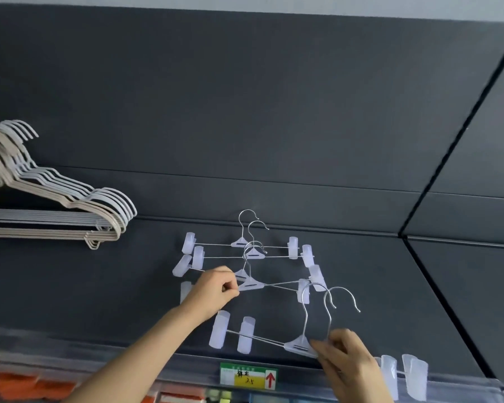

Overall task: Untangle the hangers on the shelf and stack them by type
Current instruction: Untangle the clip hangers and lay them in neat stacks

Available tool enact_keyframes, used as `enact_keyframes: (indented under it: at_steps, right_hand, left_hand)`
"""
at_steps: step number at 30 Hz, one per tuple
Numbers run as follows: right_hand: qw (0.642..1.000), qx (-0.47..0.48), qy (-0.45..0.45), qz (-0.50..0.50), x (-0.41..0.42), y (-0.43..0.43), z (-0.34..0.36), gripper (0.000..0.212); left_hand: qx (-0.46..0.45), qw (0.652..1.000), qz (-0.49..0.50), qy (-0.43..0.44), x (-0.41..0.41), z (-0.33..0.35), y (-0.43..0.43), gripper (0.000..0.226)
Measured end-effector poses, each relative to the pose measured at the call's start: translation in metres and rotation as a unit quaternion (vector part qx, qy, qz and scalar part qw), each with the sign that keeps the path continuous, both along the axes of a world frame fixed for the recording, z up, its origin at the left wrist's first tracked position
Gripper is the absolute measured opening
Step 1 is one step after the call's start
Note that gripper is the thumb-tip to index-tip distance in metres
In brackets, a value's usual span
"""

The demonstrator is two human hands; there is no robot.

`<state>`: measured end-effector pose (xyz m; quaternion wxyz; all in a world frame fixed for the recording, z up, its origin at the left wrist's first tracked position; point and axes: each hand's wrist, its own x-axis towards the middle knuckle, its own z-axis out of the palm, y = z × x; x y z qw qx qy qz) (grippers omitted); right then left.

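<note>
Left hand (213,289), fingers pinching the centre plate of a tangled clip hanger (252,285) on the shelf (390,286); right hand (344,356) grips a separate pair of clip hangers (298,346) near the front edge. Best, I'd say: ease that hook clear slowly, no yanking, those clips snag

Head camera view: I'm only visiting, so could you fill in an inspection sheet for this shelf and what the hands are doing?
Surface: dark grey shelf, seams across it.
Job's things: plain hangers stacked at left; tangled clip hangers mid-shelf; pair of clip hangers in front.
Clutter: nothing seen.
Grips: left hand pinches one tangled hanger's centre; right hand holds the pair.
Cables: nothing seen.
Surroundings: price label on shelf edge; orange items below, blurred.
</note>
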<state>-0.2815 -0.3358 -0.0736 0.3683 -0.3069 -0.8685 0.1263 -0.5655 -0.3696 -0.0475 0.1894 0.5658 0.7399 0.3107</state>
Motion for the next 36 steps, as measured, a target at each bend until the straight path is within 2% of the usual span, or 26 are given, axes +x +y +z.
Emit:
enact_keyframes:
  at_steps: [2, 5, 9, 12, 16, 18, 19, 20, 21, 22, 24, 26, 29, 33, 36]
  right_hand:
    - [1.000, 0.003, -0.003, -0.001, -0.004, -0.002, 0.004, 0.024]
    - [1.000, 0.005, -0.003, 0.004, -0.009, -0.001, 0.011, 0.015]
    - [1.000, 0.002, -0.013, 0.006, -0.007, -0.001, 0.012, 0.017]
    - [0.999, -0.007, -0.024, 0.021, -0.006, -0.005, 0.009, 0.021]
    - [0.997, -0.014, -0.049, 0.053, -0.011, -0.006, 0.006, 0.029]
    - [0.995, -0.026, -0.062, 0.068, -0.017, -0.003, 0.005, 0.033]
    - [0.995, -0.036, -0.066, 0.073, -0.020, -0.001, 0.004, 0.035]
    - [0.994, -0.048, -0.068, 0.076, -0.022, 0.002, 0.004, 0.036]
    - [0.993, -0.059, -0.070, 0.075, -0.024, 0.006, 0.004, 0.036]
    - [0.992, -0.067, -0.070, 0.076, -0.024, 0.009, 0.004, 0.035]
    - [0.991, -0.081, -0.072, 0.076, -0.023, 0.014, 0.004, 0.034]
    - [0.990, -0.092, -0.077, 0.075, -0.022, 0.016, 0.005, 0.036]
    - [0.988, -0.093, -0.085, 0.084, -0.021, 0.016, 0.005, 0.043]
    - [0.989, -0.096, -0.083, 0.078, -0.023, 0.018, 0.006, 0.043]
    - [0.991, -0.089, -0.077, 0.067, -0.025, 0.021, 0.014, 0.040]
  left_hand:
    - [0.000, 1.000, 0.006, 0.008, 0.003, -0.003, 0.008, 0.044]
    - [0.012, 1.000, 0.015, 0.001, 0.003, -0.003, 0.016, 0.040]
    - [0.077, 0.997, 0.004, -0.003, 0.000, -0.002, 0.008, 0.018]
    - [0.092, 0.995, -0.034, 0.013, -0.007, -0.006, -0.006, 0.024]
    - [0.012, 0.997, -0.071, 0.021, -0.015, -0.018, -0.021, 0.020]
    - [-0.038, 0.996, -0.077, 0.008, -0.018, -0.018, -0.022, 0.036]
    - [-0.061, 0.995, -0.085, 0.000, -0.020, -0.015, -0.022, 0.033]
    - [-0.079, 0.992, -0.103, -0.003, -0.022, -0.011, -0.021, 0.017]
    - [-0.096, 0.989, -0.116, -0.002, -0.025, -0.006, -0.021, 0.014]
    - [-0.104, 0.987, -0.118, -0.007, -0.030, -0.003, -0.020, 0.026]
    - [-0.080, 0.992, -0.092, -0.036, -0.038, 0.007, -0.021, 0.026]
    - [-0.005, 0.998, -0.014, -0.060, -0.047, 0.015, -0.020, 0.016]
    - [0.056, 0.992, 0.111, -0.001, -0.060, 0.026, -0.008, 0.017]
    - [-0.060, 0.977, 0.159, 0.126, -0.074, 0.024, 0.013, 0.029]
    - [-0.144, 0.966, 0.167, 0.135, -0.072, 0.018, 0.025, 0.035]
